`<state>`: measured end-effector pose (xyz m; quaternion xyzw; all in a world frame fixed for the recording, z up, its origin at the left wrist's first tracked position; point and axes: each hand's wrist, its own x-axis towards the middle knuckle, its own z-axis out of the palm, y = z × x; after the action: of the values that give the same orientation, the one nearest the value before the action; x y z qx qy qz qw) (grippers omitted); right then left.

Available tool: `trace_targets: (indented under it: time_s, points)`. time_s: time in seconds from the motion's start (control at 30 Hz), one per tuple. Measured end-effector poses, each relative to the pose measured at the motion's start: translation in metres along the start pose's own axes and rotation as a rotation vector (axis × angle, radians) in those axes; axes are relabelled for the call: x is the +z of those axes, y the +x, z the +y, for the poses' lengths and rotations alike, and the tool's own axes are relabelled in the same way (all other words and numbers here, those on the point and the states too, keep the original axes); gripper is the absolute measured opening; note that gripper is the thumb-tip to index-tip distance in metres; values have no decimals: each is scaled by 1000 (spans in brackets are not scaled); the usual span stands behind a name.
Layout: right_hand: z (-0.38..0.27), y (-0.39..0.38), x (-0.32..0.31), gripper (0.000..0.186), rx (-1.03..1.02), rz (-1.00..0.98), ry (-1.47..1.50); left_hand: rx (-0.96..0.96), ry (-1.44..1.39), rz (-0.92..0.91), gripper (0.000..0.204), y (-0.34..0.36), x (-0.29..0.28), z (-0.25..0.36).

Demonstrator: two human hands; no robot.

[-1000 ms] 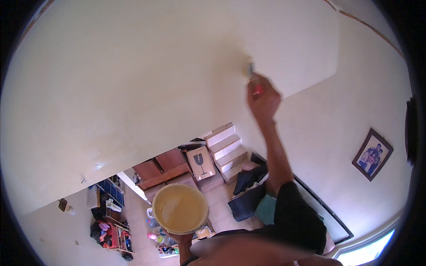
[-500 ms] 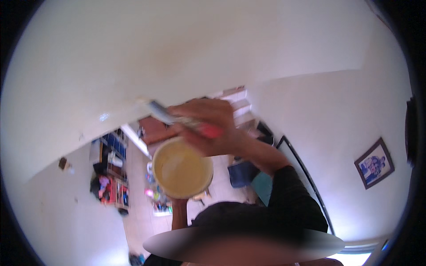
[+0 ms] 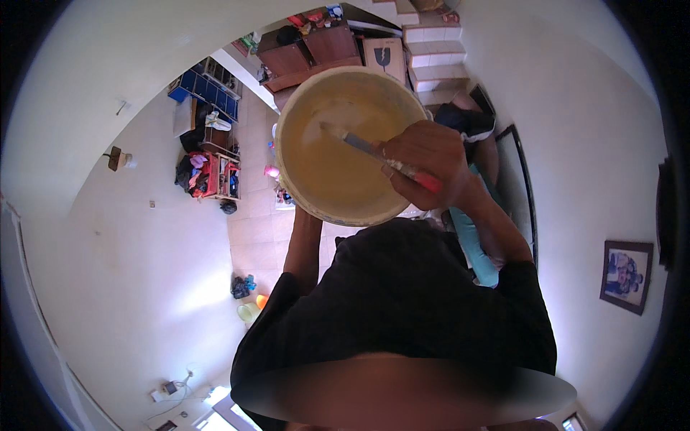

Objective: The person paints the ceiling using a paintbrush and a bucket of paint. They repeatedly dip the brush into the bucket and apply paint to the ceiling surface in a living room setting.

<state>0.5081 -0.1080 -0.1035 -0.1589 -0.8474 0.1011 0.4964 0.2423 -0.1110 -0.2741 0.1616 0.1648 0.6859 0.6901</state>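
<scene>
A round bucket (image 3: 282, 151) of pale yellowish paint (image 3: 327, 176) is held up in front of my chest. Beneath it, my left forearm (image 3: 305, 241) reaches up to the bucket's near left side; the bucket hides the hand and its fingers. My right hand (image 3: 430, 161) is closed around the handle of a paintbrush (image 3: 368, 148), over the bucket's right side. The handle shows red at its end and the ferrule is grey. Tilted down to the left, the brush has its pale bristle tip at the paint inside the bucket.
White walls (image 3: 136, 266) rise on both sides, with a framed picture (image 3: 627, 276) on the right one. Far below are a brown cabinet (image 3: 291, 61), a cardboard box (image 3: 385, 57), stairs (image 3: 435, 54) and a red shelf (image 3: 221, 176) of clothes on the tiled floor (image 3: 251, 223).
The view has tipped down from the pale surface above. My right hand has brought the brush from near that surface into the bucket, which now appears higher and larger.
</scene>
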Motion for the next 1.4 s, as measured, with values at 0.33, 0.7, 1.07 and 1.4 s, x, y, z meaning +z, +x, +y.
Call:
trace_targets:
  time_s: [0.33,0.7,1.07,1.4]
  points:
    - [-16,-18,13,25,-53,409,-49,-40,35,15,79,6,-4,-7]
    - [-13,-23,24,31,507,214,-55,-38,61,28,77,18,12,-8]
    - [35,-15,55,31,567,-183,-231,-86,105,233,76,9,-8,-23]
    - [28,-14,53,31,324,-562,-10,-18,239,74,73,7,-38,-35]
